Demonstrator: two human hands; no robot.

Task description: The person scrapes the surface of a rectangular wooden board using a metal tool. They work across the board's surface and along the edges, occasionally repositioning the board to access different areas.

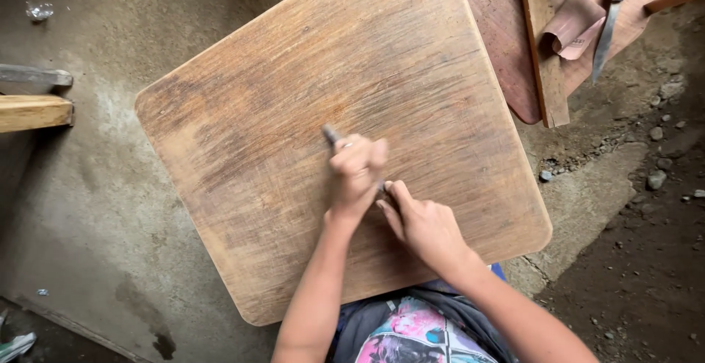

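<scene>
A big square wooden board (330, 113) with rounded corners is seen from above, tilted like a diamond over a concrete floor (81, 209), its near edge close to the person's lap. The left hand (355, 172) is closed in a fist around a thin grey tool (331, 136), the tip of which is shown poking out up and to the left, pressed on the board's scuffed face near its middle. The right hand (424, 225) is laid just beside it, fingers curled, touching the tool's other end at the board; whether anything is truly gripped there cannot be told. Further off at upper right, a reddish wooden panel (507, 47) is seen, crossed by a wooden strip (543, 47), with a curled sheet of sandpaper (573, 25) and a long knife (609, 25) resting on it.
</scene>
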